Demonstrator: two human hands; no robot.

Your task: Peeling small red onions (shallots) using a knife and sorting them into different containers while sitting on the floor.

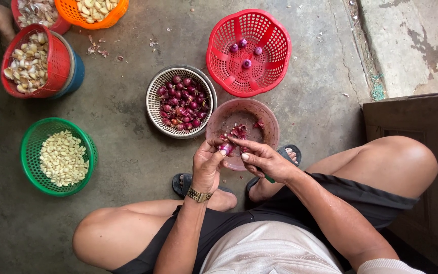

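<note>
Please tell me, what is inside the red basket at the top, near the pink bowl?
Inside the red basket lie three peeled purple shallots, close together near its middle. The rest of its perforated bottom shows bare. Nothing covers the inside; only the floor under it is hidden.

Orange basket (93,14) and garlic bowl (35,14) cut off at top edge.

The floor (138,167) is bare grey concrete, stained dark in patches and scattered with small papery scraps. At the upper right a raised concrete step (411,40) runs along it, paler and blotched, with a cracked seam and a bit of green growth at its foot. Below the step, at the right edge, stands a dark brown wooden panel (416,132). The light is soft, even daylight without hard shadows.
</note>
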